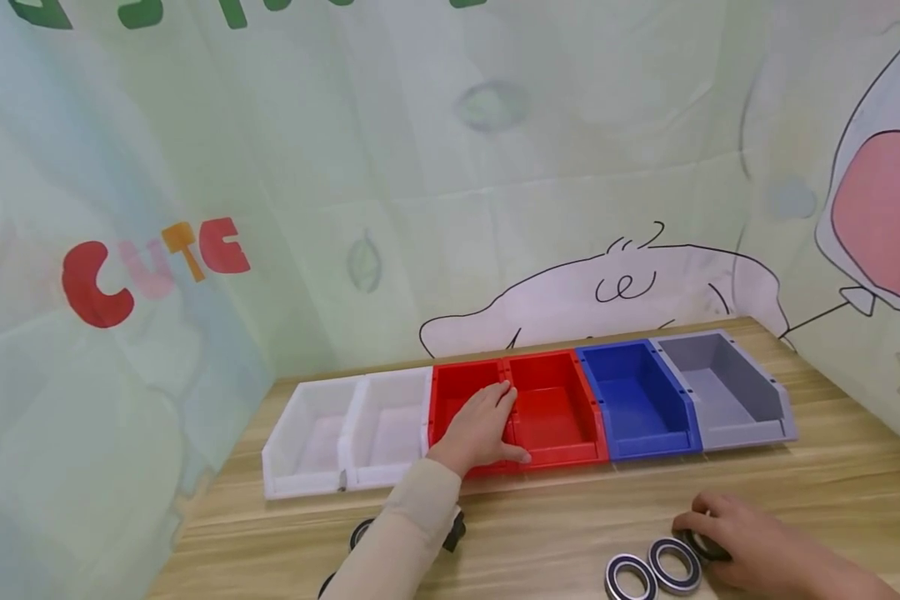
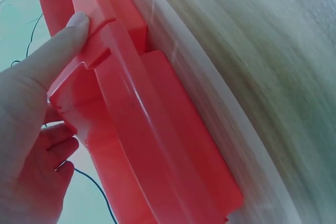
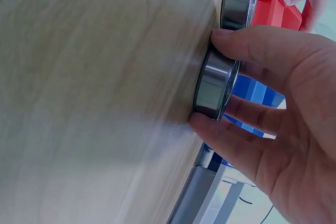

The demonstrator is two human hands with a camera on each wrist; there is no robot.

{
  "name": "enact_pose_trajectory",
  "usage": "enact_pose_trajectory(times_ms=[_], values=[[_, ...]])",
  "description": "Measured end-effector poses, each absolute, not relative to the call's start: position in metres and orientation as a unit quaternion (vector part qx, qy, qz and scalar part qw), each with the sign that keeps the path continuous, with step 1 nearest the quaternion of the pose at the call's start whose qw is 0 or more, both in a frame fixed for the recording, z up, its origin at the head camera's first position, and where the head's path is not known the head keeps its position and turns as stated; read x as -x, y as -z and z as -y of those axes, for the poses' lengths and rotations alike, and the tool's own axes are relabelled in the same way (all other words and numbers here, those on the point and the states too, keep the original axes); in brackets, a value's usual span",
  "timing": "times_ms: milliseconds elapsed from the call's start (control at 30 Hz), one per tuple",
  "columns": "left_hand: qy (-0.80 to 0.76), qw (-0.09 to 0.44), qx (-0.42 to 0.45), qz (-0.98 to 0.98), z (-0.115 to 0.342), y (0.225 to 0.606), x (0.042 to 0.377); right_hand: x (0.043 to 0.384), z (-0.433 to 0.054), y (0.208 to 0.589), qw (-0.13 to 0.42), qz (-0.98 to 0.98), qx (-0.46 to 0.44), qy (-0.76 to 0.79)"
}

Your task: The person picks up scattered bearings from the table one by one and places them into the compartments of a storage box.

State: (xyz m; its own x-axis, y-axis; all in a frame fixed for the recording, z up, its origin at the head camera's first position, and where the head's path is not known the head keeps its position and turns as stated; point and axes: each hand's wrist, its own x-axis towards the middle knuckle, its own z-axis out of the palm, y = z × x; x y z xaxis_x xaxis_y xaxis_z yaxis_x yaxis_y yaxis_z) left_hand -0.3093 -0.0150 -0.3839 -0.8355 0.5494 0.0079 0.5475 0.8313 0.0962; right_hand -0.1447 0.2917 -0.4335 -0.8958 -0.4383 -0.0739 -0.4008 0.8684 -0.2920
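Note:
My right hand [image 1: 757, 542] pinches a ball bearing [image 3: 216, 83] between thumb and fingers at the right front of the table. The bearing has a shiny steel outer ring and stands low against the wood. Beside it lie two more bearings, one [image 1: 674, 566] next to the held one and another [image 1: 631, 578] further left. My left hand [image 1: 482, 425] is over two red bins, its fingers reaching across their divider. In the left wrist view its thumb touches the front rim where the left red bin [image 2: 152, 129] meets its neighbour, and nothing shows inside its grasp.
Along the back stands a row of bins: two white bins [image 1: 384, 479], the right red bin [image 1: 562, 454], a blue bin [image 1: 648, 443] and a grey bin [image 1: 750, 432]. Partly behind the left sleeve lie a bearing [image 1: 358, 533] and a black object [image 1: 456, 533]. A printed curtain [image 1: 390, 167] hangs behind.

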Motion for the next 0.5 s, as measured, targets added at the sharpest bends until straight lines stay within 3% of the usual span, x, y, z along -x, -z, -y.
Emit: enact_pose_trajectory(times_ms=[300, 400, 500], values=[[-0.042, 0.017, -0.286, -0.957, 0.015, 0.382, 0.309, 0.148, -0.294, 0.433, 0.067, -0.962, 0.222, 0.143], [-0.039, 0.019, -0.283, -0.958, 0.014, 0.382, 0.308, 0.152, -0.298, 0.435, 0.01, -0.952, 0.265, 0.153], [-0.041, 0.018, -0.28, -0.959, 0.014, 0.382, 0.307, 0.157, -0.304, 0.437, -0.094, -0.93, 0.325, 0.146]])
